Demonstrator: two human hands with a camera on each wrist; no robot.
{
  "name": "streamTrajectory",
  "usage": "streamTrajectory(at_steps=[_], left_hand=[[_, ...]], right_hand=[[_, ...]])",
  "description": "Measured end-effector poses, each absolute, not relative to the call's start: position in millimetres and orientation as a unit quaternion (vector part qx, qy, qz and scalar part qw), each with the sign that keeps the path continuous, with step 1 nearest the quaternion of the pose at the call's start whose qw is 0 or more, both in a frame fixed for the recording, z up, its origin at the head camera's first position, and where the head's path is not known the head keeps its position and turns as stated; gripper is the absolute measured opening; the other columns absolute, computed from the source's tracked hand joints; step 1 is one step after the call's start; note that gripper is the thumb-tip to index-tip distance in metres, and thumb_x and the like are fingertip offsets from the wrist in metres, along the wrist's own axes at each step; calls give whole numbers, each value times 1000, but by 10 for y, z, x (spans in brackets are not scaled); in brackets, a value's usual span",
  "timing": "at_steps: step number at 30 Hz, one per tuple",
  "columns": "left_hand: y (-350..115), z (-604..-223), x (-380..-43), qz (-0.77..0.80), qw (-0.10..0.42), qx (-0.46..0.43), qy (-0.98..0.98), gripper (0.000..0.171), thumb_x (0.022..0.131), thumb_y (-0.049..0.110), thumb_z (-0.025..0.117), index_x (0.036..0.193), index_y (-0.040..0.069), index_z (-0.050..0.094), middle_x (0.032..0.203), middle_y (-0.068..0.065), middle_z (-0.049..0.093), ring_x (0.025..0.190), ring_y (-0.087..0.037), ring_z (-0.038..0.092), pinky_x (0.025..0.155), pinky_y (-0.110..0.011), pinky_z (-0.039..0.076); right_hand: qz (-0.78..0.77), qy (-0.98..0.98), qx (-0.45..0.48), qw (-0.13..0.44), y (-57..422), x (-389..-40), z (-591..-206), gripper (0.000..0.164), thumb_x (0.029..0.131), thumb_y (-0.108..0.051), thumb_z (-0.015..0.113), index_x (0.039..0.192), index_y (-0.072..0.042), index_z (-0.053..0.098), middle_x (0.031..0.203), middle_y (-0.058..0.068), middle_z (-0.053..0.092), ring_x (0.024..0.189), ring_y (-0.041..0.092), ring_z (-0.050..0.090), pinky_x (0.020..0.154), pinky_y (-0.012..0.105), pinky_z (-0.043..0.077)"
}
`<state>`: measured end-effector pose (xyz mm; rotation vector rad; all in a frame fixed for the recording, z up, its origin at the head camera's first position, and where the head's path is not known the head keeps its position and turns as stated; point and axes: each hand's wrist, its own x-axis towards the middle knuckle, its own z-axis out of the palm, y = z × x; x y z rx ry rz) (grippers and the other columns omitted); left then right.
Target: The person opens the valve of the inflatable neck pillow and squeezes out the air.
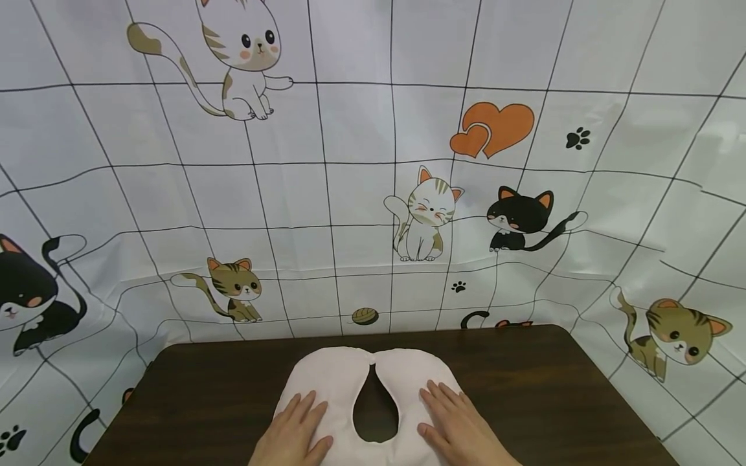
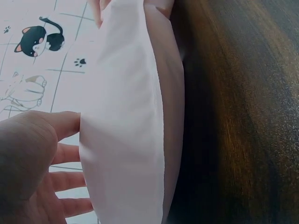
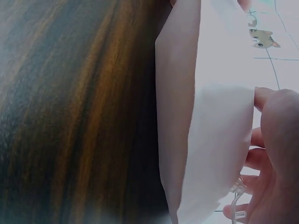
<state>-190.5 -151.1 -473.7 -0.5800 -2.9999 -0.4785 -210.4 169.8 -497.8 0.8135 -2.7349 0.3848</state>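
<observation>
Pale neck cushion [image 1: 323, 375] lies flat on the dark wood-grain table [image 1: 513, 375], near the wearer's side, its two rounded lobes meeting at a small notch on the far side. Teardrop opening in the middle; bare wood shows through. Seam [image 2: 158, 93] runs along the side, plain in both wrist views.

Left hand [image 1: 293, 430] rests on the left lobe, right hand [image 1: 460, 424] on the right. Fingers of both released: extended, laid on the fabric, none curled round it. Small clear piece [image 3: 238, 200] by the right fingers; cannot tell what it is.

Beyond the table edge, a white sheet [image 1: 355, 129] with black grid lines, wrinkled toward the bottom. Printed on it: orange hearts [image 1: 507, 123], a black cat [image 1: 521, 217] beside a smiling white cat [image 1: 428, 217], a brown tabby [image 1: 678, 333] at right, a yarn ball [image 1: 364, 316] just above the table.
</observation>
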Motion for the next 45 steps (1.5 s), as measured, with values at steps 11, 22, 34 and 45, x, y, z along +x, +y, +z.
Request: streamTrajectory(at_steps=[11, 22, 34, 45], left_hand=[[-1509, -4794, -1888, -152, 41, -182, -971, 54, 87, 44, 60, 125, 6, 59, 137, -17, 49, 126, -43, 40, 96, -61, 35], [-1489, -4710, -1822, -174, 51, -167, -969, 52, 87, 43, 61, 125, 8, 60, 137, -15, 50, 128, -39, 40, 98, -60, 35], [-1456, -4613, -1701, -146, 73, -180, -970, 51, 86, 43, 61, 125, 10, 61, 134, -13, 53, 125, -35, 45, 99, -54, 37], [-1459, -4766, -1610, -160, 91, -196, -963, 52, 91, 48, 51, 126, 10, 60, 135, -13, 52, 126, -35, 43, 98, -60, 35]], right_hand=[[136, -948, 267, 106, 1701, -2097, -5017, 58, 97, -49, 43, 136, -6, 50, 142, 13, 45, 132, 32, 38, 102, 58, 27], [171, -954, 241, 50, 1718, -2043, -4908, 64, 95, -54, 42, 140, -8, 45, 147, 12, 38, 135, 32, 32, 105, 61, 20], [173, -951, 245, 74, 1767, -1987, -4895, 61, 95, -52, 45, 139, -11, 48, 144, 11, 42, 133, 30, 37, 103, 60, 25], [160, -951, 252, 76, 1789, -1936, -4985, 58, 95, -54, 44, 134, -12, 53, 141, 6, 47, 128, 26, 43, 101, 55, 33]])
